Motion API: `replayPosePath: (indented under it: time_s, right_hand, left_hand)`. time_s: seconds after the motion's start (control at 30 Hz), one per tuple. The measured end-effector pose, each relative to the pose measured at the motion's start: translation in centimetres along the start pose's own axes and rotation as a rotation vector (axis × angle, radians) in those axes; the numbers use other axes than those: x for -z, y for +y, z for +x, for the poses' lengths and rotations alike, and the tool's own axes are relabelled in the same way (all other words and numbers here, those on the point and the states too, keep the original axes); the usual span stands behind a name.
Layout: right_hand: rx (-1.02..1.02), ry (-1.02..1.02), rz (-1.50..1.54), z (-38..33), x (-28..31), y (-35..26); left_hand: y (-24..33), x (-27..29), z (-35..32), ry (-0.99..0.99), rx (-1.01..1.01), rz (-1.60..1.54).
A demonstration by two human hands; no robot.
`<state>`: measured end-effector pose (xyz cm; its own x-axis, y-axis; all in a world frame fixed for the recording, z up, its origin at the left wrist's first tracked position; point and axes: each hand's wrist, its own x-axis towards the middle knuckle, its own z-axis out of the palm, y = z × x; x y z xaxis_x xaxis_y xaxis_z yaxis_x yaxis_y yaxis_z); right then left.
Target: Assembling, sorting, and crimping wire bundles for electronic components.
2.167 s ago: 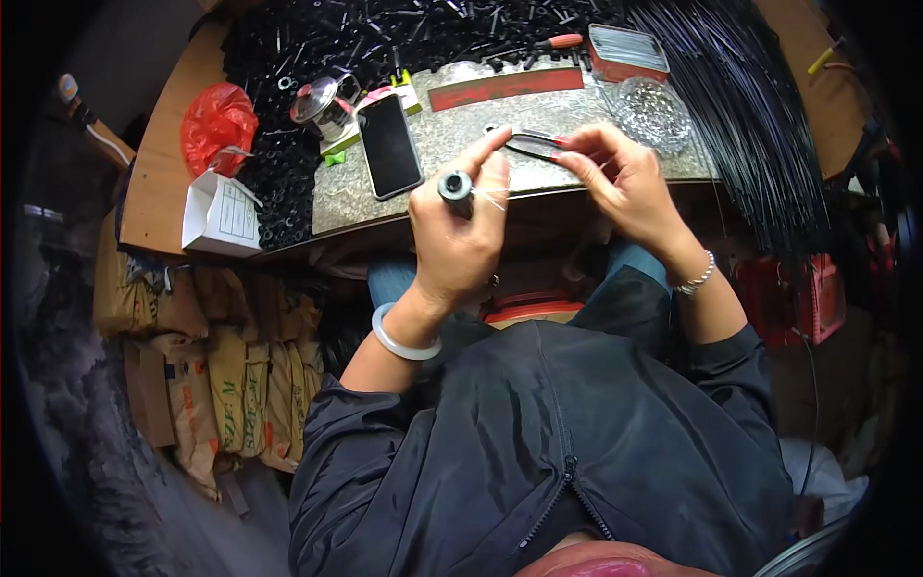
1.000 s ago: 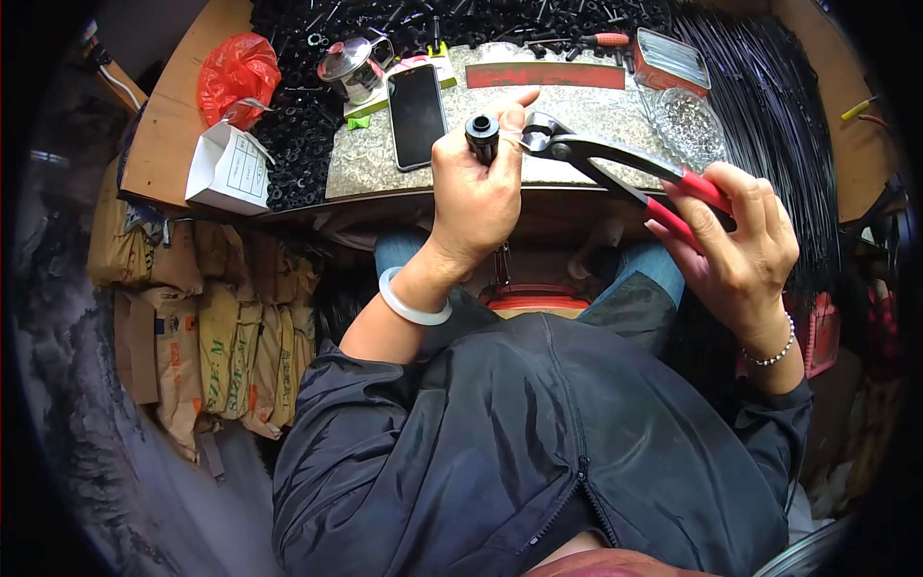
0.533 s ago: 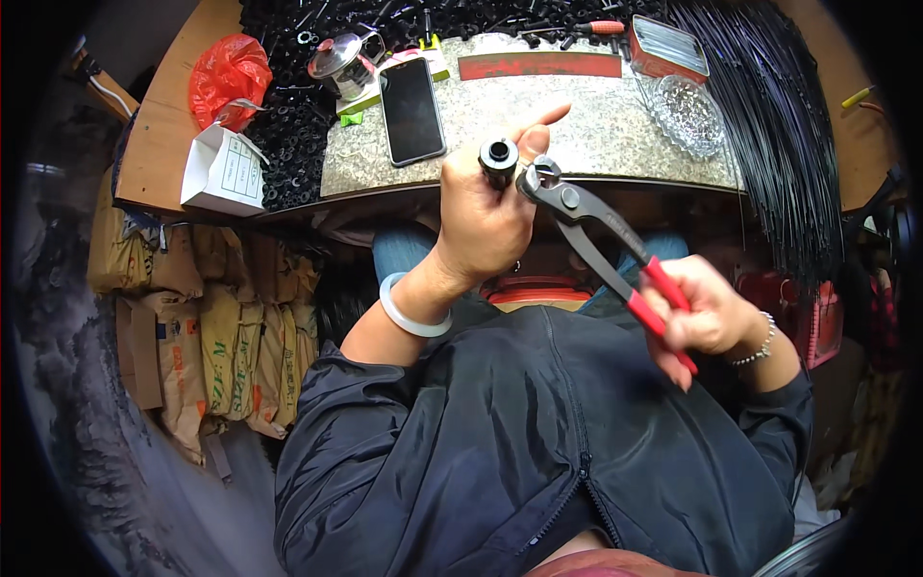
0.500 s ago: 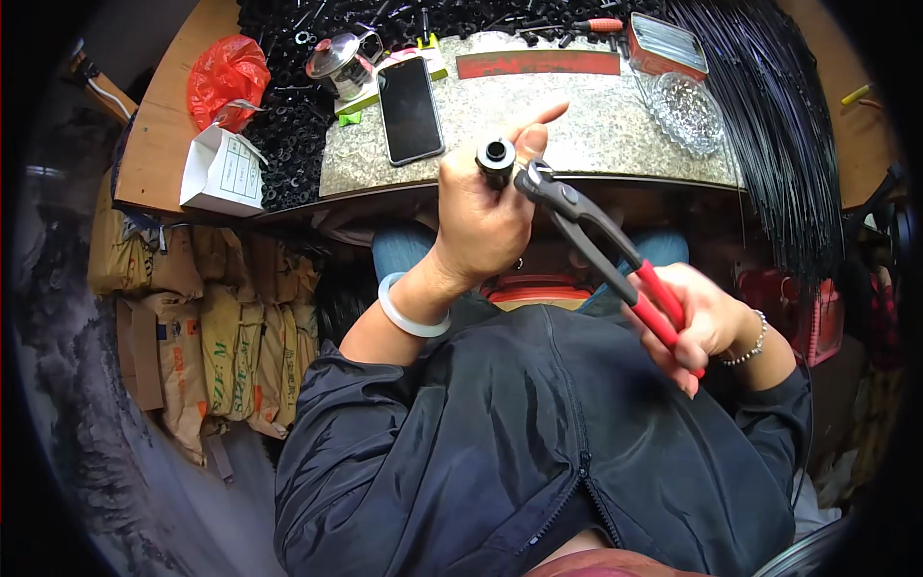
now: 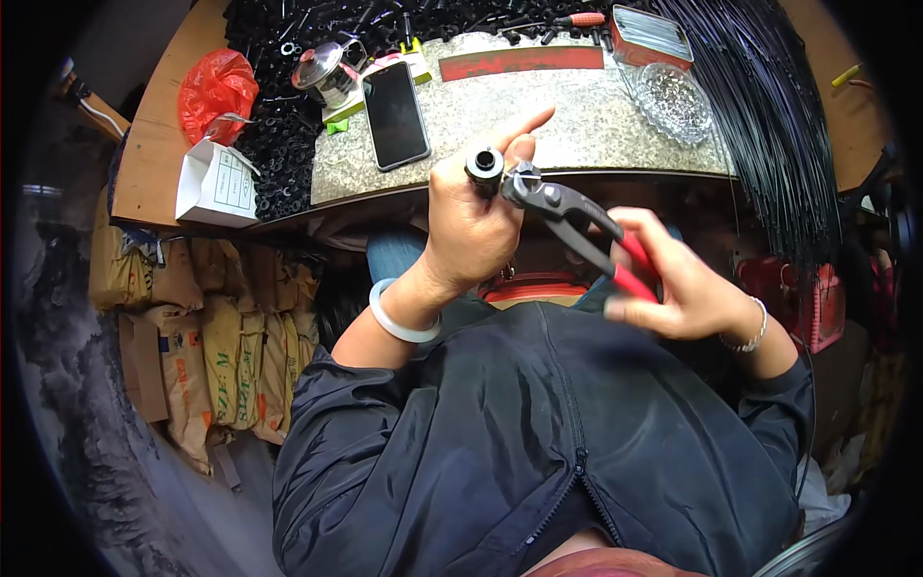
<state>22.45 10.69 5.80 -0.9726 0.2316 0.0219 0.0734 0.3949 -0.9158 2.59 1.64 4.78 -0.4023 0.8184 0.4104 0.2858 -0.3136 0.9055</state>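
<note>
While left hand [image 5: 473, 223] grips small black cylinder [image 5: 484, 163] near stone slab's [image 5: 596, 125] near edge, right hand [image 5: 685, 284] squeezes red-handled pliers [image 5: 577, 221], nose touching cylinder; phone [image 5: 394, 115] far left.

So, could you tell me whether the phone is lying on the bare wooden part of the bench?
No, the black phone lies screen-up on the speckled stone slab, not on the wood.

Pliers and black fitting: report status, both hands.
Left hand grips black tubular fitting, upright. Right hand squeezes red-handled pliers; nose at the fitting's side. Nothing between them; stone slab behind.
</note>
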Motion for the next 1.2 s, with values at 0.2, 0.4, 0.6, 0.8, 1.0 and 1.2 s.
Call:
replayPosePath:
  time_s: [0.2, 0.4, 0.6, 0.8, 1.0, 1.2]
  right_hand:
    - [-0.468, -0.366, 0.757, 0.2, 0.8, -0.6]
    - [0.057, -0.015, -0.177, 0.3, 0.3, 0.1]
    - [-0.013, -0.073, -0.009, 0.9, 1.5, -0.3]
    - [-0.273, 0.027, 0.147, 0.8, 0.7, 0.4]
    - [-0.121, 0.194, -0.129, 1.8, 1.3, 3.8]
    - [-0.363, 0.595, -0.879, 3.2, 13.0, 10.4]
  left_hand:
    - [-0.3, -0.2, 0.0, -0.018, -0.004, 0.002]
    - [-0.7, -0.6, -0.1, 0.027, 0.016, -0.009]
    - [-0.2, -0.6, -0.1, 0.037, 0.081, 0.007]
    - [-1.5, -1.1, 0.1, 0.049, -0.073, 0.1]
    - [-2.2, -1.3, 0.3, 0.136, 0.03, 0.044]
    - [-0.7, -0.9, 0.3, 0.073, 0.061, -0.028]
